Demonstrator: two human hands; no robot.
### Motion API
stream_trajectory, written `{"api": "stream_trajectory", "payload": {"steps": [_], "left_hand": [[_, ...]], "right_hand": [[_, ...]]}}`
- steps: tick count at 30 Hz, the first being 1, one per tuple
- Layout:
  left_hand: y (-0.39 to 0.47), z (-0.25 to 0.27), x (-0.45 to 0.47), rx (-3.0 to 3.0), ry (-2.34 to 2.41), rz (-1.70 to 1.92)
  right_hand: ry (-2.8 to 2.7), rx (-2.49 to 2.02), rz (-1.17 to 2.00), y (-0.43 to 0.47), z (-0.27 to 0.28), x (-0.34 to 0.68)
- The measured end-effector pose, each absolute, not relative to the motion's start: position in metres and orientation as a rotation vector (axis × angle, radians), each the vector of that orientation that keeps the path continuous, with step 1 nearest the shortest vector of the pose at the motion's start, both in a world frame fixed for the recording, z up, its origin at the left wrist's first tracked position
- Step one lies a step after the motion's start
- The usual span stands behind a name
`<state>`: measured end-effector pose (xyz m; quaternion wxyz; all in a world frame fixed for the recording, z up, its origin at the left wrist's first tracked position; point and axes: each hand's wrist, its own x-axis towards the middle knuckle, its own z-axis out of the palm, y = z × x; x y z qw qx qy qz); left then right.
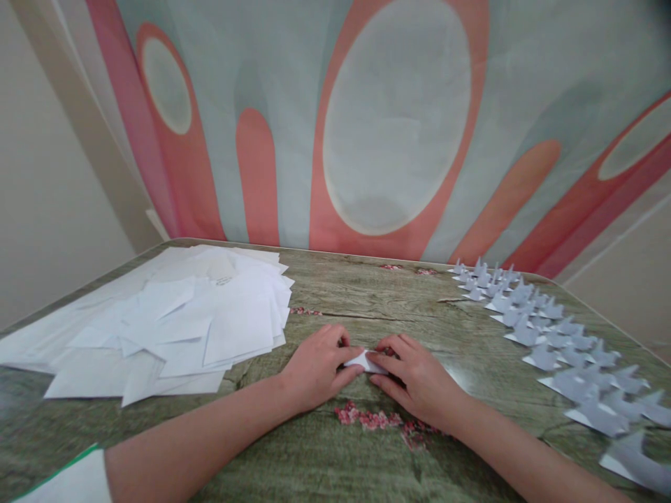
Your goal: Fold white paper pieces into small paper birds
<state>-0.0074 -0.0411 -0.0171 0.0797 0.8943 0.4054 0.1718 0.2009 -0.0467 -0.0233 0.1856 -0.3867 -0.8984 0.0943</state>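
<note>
Between my two hands, low over the middle of the table, is a small folded piece of white paper (361,360). My left hand (323,363) pinches its left side between thumb and fingers. The right side is gripped by my right hand (412,370), thumb in front and fingers on top. Both sets of fingertips cover much of the paper, so its full shape is hidden. Only a pale, pointed middle part shows.
A spread heap of loose white paper sheets (244,318) lies on the left. Rows of folded white paper figures (542,356), like origami cranes, line the right side. The wood-patterned table (356,283) carries pink blossom prints, and a painted panel (293,140) rises behind it.
</note>
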Motion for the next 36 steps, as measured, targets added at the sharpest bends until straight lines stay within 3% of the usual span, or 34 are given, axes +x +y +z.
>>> {"api": "stream_trajectory", "payload": {"steps": [36], "left_hand": [[-0.066, -0.01, 0.003, 2.954, 1.203, 0.173]], "right_hand": [[-2.606, -1.13, 0.167, -0.045, -0.023, 0.201]]}}
